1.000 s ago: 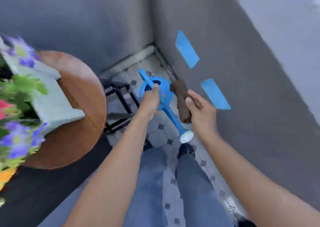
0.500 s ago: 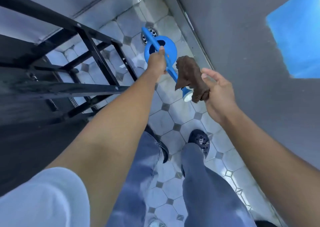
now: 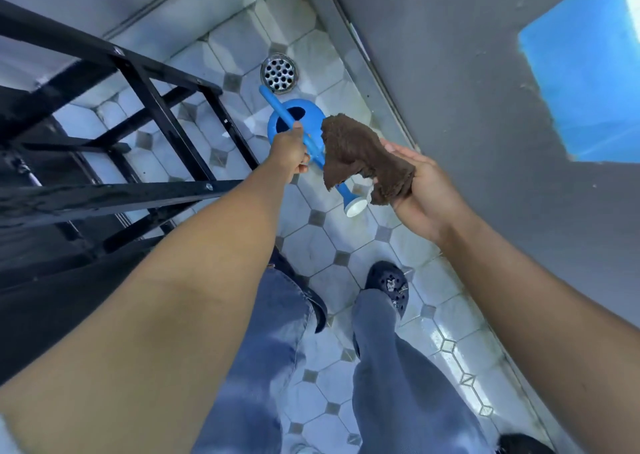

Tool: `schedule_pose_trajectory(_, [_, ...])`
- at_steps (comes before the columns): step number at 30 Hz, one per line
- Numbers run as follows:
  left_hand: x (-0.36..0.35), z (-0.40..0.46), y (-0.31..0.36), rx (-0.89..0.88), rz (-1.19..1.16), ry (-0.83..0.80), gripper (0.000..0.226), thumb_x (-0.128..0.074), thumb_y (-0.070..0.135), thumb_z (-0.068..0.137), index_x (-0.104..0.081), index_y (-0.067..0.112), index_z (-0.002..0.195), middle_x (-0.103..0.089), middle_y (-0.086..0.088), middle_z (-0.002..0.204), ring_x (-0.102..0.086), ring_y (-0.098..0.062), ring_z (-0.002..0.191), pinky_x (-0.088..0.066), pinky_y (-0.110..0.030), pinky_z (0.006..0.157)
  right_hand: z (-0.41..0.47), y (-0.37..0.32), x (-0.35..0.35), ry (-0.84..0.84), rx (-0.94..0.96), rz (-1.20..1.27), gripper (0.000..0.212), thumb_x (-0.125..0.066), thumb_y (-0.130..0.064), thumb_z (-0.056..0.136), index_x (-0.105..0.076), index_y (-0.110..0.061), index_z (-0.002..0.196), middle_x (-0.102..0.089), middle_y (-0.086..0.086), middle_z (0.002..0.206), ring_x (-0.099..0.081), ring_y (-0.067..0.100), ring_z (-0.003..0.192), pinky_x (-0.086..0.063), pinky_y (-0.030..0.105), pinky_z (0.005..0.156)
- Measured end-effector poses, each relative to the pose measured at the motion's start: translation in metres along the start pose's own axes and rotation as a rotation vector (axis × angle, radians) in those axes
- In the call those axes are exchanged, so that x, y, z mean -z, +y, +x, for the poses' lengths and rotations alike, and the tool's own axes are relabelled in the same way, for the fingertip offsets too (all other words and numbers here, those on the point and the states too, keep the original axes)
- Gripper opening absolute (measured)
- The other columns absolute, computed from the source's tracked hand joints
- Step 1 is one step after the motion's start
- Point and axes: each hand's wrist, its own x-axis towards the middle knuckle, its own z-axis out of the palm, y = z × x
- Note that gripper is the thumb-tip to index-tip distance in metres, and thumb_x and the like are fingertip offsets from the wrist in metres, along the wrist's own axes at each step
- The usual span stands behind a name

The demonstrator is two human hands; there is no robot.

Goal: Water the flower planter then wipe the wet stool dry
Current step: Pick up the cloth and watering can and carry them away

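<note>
My left hand (image 3: 290, 151) grips the handle of a blue watering can (image 3: 304, 121), held low near the tiled floor with its white spout head (image 3: 356, 207) pointing toward me. A brown cloth (image 3: 360, 157) lies across the palm of my right hand (image 3: 420, 190), whose fingers are loosely curled around it, just right of the can. The black metal frame of the stool (image 3: 156, 107) stands to the left. The flower planter is out of view.
A round metal floor drain (image 3: 279, 73) sits just beyond the can. Grey walls meet in the corner ahead and run along the right, with a blue patch (image 3: 585, 83) on the right wall. My legs and dark shoes (image 3: 389, 287) stand on the tiles below.
The view has tilted down from the table and planter to the floor. The watering can has been lowered toward the tiles near the drain. The cloth has opened out in my right hand.
</note>
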Motion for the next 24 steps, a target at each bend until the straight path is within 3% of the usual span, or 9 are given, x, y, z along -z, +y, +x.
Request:
schedule_pose_trajectory(4, [0.0,-0.016,0.006,-0.091,0.139,0.077,0.016,-0.043,0.024,0.104,-0.048,0.011,0.113,-0.056,-0.007,0.084,-0.05,-0.012,0.055,-0.04,-0.023,0.044,0.001,-0.008,-0.006,-0.064,-0.091,0.09,0.028,-0.041,-0.002,0.1,-0.069,-0.002,0.104,-0.068,0.014,0.098,-0.063,0.019,0.082,-0.052,0.016,0.048])
schedule_pose_trajectory(7, [0.009,-0.045,0.001,-0.356,0.195,-0.058,0.07,-0.059,0.004,0.094,-0.026,0.02,0.153,-0.051,-0.001,0.122,-0.058,-0.008,0.088,-0.053,-0.021,0.058,0.001,-0.017,-0.013,-0.117,-0.146,0.199,0.021,-0.046,-0.006,0.098,-0.063,-0.001,0.11,-0.065,0.014,0.101,-0.064,0.018,0.08,-0.053,0.015,0.047])
schedule_pose_trajectory(9, [0.017,-0.076,0.0,-0.482,0.181,-0.262,0.088,-0.067,0.004,0.091,-0.015,0.027,0.158,-0.041,0.008,0.139,-0.054,-0.001,0.108,-0.056,-0.019,0.081,0.0,-0.022,-0.016,-0.135,-0.195,0.193,0.024,-0.044,-0.011,0.1,-0.066,-0.002,0.105,-0.068,0.013,0.095,-0.066,0.017,0.071,-0.053,0.015,0.045])
schedule_pose_trajectory(11, [0.027,-0.098,0.003,-0.366,-0.086,-0.464,0.078,-0.062,0.002,0.088,-0.027,0.024,0.154,-0.046,-0.001,0.143,-0.057,-0.012,0.115,-0.054,-0.035,0.098,0.002,-0.027,-0.015,-0.126,-0.257,0.133,0.031,-0.042,-0.015,0.102,-0.071,-0.004,0.098,-0.069,0.013,0.09,-0.065,0.016,0.067,-0.051,0.014,0.041])
schedule_pose_trajectory(14, [0.041,-0.119,0.007,-0.118,-0.516,-0.72,0.055,-0.047,0.011,0.084,-0.046,0.004,0.139,-0.051,-0.018,0.128,-0.052,-0.031,0.112,-0.05,-0.042,0.093,0.004,-0.033,-0.014,-0.112,-0.333,0.002,0.033,-0.04,-0.021,0.103,-0.069,-0.007,0.094,-0.066,0.011,0.089,-0.065,0.014,0.063,-0.049,0.012,0.039])
schedule_pose_trajectory(17, [0.035,-0.12,0.002,-0.135,-0.393,-0.548,0.039,-0.055,0.015,0.098,-0.056,-0.004,0.132,-0.062,-0.021,0.128,-0.06,-0.032,0.116,-0.052,-0.044,0.099,0.011,-0.04,-0.02,-0.114,-0.38,-0.214,0.05,-0.038,-0.053,0.101,-0.066,-0.011,0.104,-0.071,0.01,0.098,-0.073,0.019,0.071,-0.058,0.023,0.047])
schedule_pose_trajectory(20, [0.032,-0.102,-0.011,-0.151,-0.319,-0.218,0.031,-0.069,0.011,0.091,-0.063,0.001,0.12,-0.069,-0.02,0.122,-0.067,-0.035,0.114,-0.051,-0.054,0.1,0.033,-0.042,-0.019,-0.104,-0.359,-0.373,0.09,-0.025,-0.083,0.084,-0.065,-0.012,0.12,-0.07,0.013,0.119,-0.07,0.031,0.107,-0.059,0.045,0.082])
schedule_pose_trajectory(22, [0.033,-0.093,-0.018,-0.179,-0.277,-0.083,0.025,-0.073,0.017,0.089,-0.063,0.011,0.111,-0.071,-0.014,0.116,-0.069,-0.031,0.109,-0.053,-0.055,0.097,0.044,-0.039,-0.023,-0.122,-0.319,-0.435,0.084,-0.045,-0.083,0.077,-0.062,-0.016,0.127,-0.068,0.009,0.122,-0.068,0.029,0.112,-0.055,0.048,0.092])
schedule_pose_trajectory(24, [0.033,-0.082,-0.019,-0.21,-0.244,0.022,0.024,-0.071,0.02,0.09,-0.059,0.015,0.11,-0.069,-0.007,0.109,-0.069,-0.025,0.102,-0.057,-0.048,0.092,0.058,-0.03,-0.033,-0.159,-0.251,-0.659,0.063,-0.073,-0.058,0.078,-0.057,-0.021,0.127,-0.068,0.003,0.12,-0.069,0.02,0.107,-0.057,0.04,0.088])
